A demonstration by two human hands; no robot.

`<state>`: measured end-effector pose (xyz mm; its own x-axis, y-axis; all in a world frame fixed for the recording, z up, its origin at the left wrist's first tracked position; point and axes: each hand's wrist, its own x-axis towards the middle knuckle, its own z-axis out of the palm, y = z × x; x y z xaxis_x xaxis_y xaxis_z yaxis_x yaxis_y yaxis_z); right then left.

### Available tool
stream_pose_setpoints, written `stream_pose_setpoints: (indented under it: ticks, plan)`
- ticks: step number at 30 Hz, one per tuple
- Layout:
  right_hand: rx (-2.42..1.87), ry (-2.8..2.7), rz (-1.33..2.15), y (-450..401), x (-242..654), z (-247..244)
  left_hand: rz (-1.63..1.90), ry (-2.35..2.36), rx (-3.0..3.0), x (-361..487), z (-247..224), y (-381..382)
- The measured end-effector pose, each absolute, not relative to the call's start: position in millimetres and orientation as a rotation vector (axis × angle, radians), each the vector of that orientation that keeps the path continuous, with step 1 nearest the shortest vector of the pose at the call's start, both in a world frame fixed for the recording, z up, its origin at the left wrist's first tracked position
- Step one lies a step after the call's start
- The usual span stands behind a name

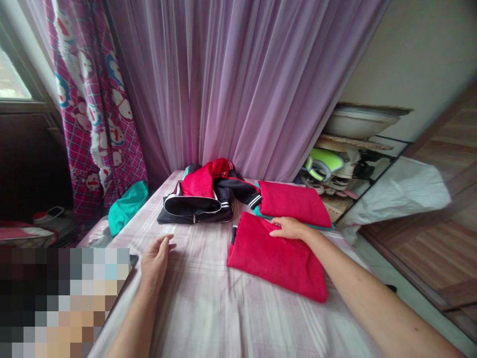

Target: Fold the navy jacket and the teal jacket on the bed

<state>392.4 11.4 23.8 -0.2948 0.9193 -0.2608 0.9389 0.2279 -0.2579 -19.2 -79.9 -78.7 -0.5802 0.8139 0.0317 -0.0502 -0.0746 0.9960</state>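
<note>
While a patterned curtain (100,124) is hanging beyond the left hand (155,256) and off to its left, the print's small lettering is staying too blurred to read. A teal cloth (128,206) is lying nearer that hand, also leftward. The left hand itself is hovering free over the sheet (201,308), thumb side up, fingers loosely bent. Beyond it, slightly right, a red-and-black jacket (201,185) is lying crumpled. Farther right, a folded red garment (276,258) is lying under the right hand (288,227), whose arm is stretching in from the lower right; its fingers are touching the upper edge, though whether they are pinching it I cannot tell. Just beyond that hand, another red garment (296,204) is lying folded.
</note>
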Motion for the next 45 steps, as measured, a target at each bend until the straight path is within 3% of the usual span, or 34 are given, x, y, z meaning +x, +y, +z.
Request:
stream_pose_setpoints:
  ticks: [7, 10, 16, 22, 27, 30, 33, 37, 39, 45]
  plan:
    - [0.991, 2.146, -1.412, -50.1, 363.4, 84.3, 1.731, 1.551, 0.848, -17.6, -76.1, -81.0]
    - [0.975, 2.076, -1.530, -53.9, 356.4, 86.6, 1.733, 1.548, 0.857, -16.8, -73.9, -81.6]
    - [1.806, 2.328, -0.455, -17.2, 369.4, 33.8, 1.733, 1.562, 0.855, -17.2, -72.7, -81.0]
    - [1.931, 2.219, -0.347, -18.6, 379.0, -9.9, 1.724, 1.576, 0.891, -17.4, -73.4, -81.0]
    - [1.848, 2.231, -0.333, -30.5, 364.0, -10.6, 1.741, 1.576, 0.909, -17.4, -75.5, -79.7]
    - [1.735, 2.288, -0.368, -28.1, 351.4, 18.8, 1.745, 1.568, 0.888, -17.5, -76.4, -78.8]
    - [1.799, 2.422, -0.367, -12.8, 345.4, 80.3, 1.752, 1.546, 0.869, -17.5, -76.5, -78.8]
    - [2.702, 2.602, 0.379, 7.0, 348.0, 165.4, 1.772, 1.534, 0.860, -17.6, -75.8, -79.1]
    - [2.829, 2.616, 0.531, 2.0, 348.7, 185.4, 1.781, 1.531, 0.862, -17.9, -75.5, -79.2]
    - [1.476, 2.553, -0.782, -73.9, 360.0, 192.8, 1.775, 1.527, 0.885, -18.5, -75.7, -80.4]
